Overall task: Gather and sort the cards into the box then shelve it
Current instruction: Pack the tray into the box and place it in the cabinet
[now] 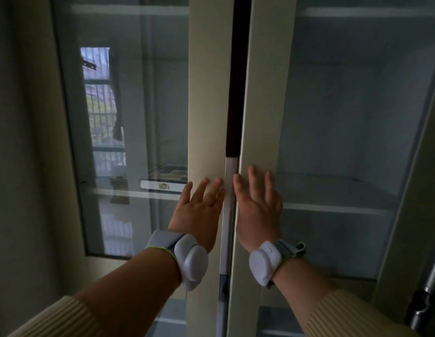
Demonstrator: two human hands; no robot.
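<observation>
A flat white card box lies on a shelf inside a cream cabinet, seen through the left glass door. My left hand presses flat on the inner frame of the left door with straight fingers. My right hand presses flat on the frame of the right door in the same way. A narrow dark gap runs between the two doors. Neither hand holds anything.
The right side of the cabinet shows bare shelves behind glass. A window reflection shows in the left pane. A grey metal pole stands at the lower right. A wall lies to the left.
</observation>
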